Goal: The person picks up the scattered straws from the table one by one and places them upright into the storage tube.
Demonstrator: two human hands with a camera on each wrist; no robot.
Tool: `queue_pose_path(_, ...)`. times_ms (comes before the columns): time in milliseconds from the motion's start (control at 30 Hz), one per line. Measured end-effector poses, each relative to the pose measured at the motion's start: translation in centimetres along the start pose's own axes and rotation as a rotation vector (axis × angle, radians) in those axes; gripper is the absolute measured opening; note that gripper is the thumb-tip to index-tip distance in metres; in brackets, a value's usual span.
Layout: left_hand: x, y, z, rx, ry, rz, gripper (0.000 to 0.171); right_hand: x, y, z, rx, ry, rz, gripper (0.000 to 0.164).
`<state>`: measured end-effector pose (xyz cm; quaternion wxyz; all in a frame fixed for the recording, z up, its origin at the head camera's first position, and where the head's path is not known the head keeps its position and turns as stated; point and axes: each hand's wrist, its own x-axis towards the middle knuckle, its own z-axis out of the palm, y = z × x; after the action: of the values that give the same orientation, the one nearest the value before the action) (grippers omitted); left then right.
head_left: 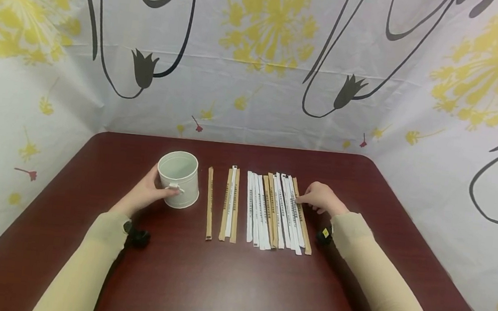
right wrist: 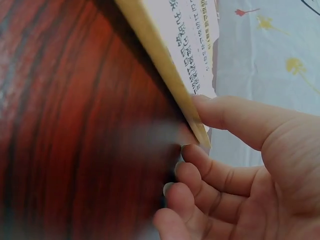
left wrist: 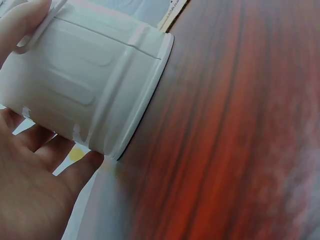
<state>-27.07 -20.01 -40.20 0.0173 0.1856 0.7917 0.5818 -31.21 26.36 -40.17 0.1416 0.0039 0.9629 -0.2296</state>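
Observation:
My left hand [head_left: 144, 193] grips a small pale metal bucket [head_left: 185, 192] from its left side. Its thumb lies over the bucket's side handle [head_left: 175, 187], and the other fingers reach round the far side, as the left wrist view shows. The bucket stands upright; its inside looks bare. At the right end of a row of long slim printed paper packets, white and brown, my right hand [head_left: 322, 197] has its thumb and forefinger at the outermost brown packet [right wrist: 162, 62]. The thumb touches its upper side and the forefinger its edge. What lies inside the packets is hidden.
Left of the row lie a single brown packet [head_left: 210, 207] and a small group with a white packet [head_left: 231, 204] between brown ones. All rest on a dark red-brown table [head_left: 236, 284]. Patterned white cloth [head_left: 253, 106] hangs behind and at both sides.

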Motion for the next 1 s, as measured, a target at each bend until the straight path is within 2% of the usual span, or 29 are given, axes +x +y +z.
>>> queue_pose_path(133,0.0,-0.1,0.1,-0.018,0.006,0.007,0.081,0.0,-0.3,0.0,-0.012,-0.004,0.007,0.039)
queue_pose_path(367,0.0,-0.1,0.1,-0.003,0.017,0.036,0.082,0.1,-0.5,-0.1,-0.006,-0.001,0.015,0.027)
queue_pose_path(567,0.0,-0.2,0.1,-0.015,0.014,0.031,0.081,0.1,-0.1,-0.1,-0.003,0.012,0.009,0.028)
queue_pose_path(1000,0.0,-0.3,0.0,-0.022,0.002,0.026,0.081,-0.4,-0.9,-1.6,0.043,0.1,-0.04,0.035)
